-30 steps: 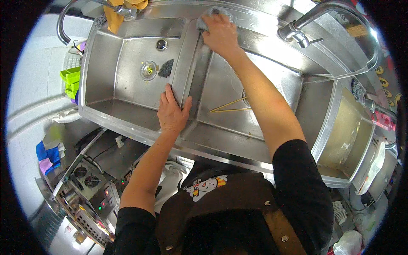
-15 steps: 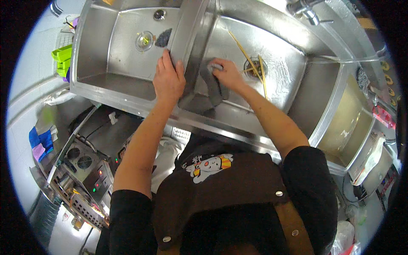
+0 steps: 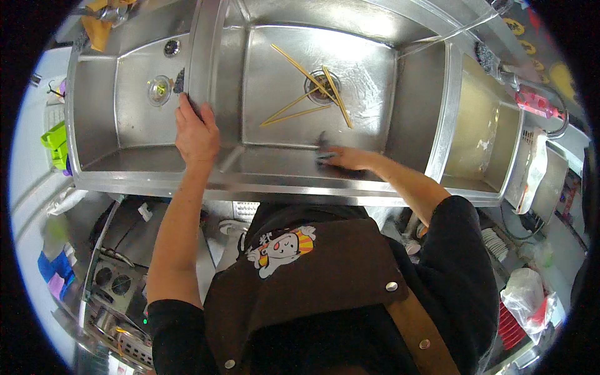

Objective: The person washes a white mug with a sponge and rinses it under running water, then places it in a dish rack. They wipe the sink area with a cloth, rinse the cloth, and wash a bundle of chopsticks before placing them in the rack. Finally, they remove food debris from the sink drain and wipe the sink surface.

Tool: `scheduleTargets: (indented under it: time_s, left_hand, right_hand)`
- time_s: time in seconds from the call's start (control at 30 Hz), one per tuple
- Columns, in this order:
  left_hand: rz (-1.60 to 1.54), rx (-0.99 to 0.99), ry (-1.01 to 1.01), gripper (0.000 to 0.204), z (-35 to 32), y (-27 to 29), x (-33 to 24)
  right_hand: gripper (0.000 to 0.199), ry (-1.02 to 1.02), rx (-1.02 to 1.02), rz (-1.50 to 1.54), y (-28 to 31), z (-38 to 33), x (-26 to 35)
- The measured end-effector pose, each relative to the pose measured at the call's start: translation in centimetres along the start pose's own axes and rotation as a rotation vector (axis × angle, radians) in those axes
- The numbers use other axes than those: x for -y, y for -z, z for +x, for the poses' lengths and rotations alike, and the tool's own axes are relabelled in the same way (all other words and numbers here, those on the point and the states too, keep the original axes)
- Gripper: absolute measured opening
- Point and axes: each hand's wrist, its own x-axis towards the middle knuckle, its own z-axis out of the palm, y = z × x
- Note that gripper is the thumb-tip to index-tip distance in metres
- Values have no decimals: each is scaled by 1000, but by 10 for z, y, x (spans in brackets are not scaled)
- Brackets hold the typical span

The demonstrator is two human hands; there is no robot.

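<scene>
My left hand (image 3: 197,134) rests on the steel divider (image 3: 203,75) between two sink basins, its fingers stretched out and the thumb apart. Just beyond its fingertips lies a dark grey mesh-like piece (image 3: 179,81), partly hidden by the divider. Low against the near wall of the right basin (image 3: 275,154), my right hand (image 3: 350,158) is closed on a dark grey scrubbing pad (image 3: 324,154), which is smeared by motion. Several long thin chopsticks (image 3: 291,61) lie crossed on that basin's floor, over and beside the round drain (image 3: 315,87).
A clear round dish (image 3: 159,90) with yellow-green bits sits in the left basin near a small drain (image 3: 172,48). To the right stands another basin (image 3: 478,128) with a yellowish inside. A thin stream of water (image 3: 447,36) crosses the far right corner.
My right hand has moved with the pad from the right basin's left side to its near wall, farther right. My left hand stays on the divider. The whole view has shifted and turned.
</scene>
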Motion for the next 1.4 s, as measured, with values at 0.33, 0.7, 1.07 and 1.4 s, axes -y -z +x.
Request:
scheduleTargets:
  time_s: [0.33, 0.7, 1.07, 1.4]
  left_hand:
    - [30, 39, 29, 57, -3, -4, 4]
    - [22, 14, -7, 57, -2, -2, 1]
    - [27, 57, 49, 58, 2, -2, -2]
    - [55, 107, 84, 56, 1, -2, -2]
  right_hand:
    - [34, -56, -211, -561, -7, 83, -95]
    - [35, 8, -950, -433, 48, 198, 62]
    - [49, -138, -1112, 112, 203, 22, -73]
    - [79, -600, -981, -64, 164, 117, -72]
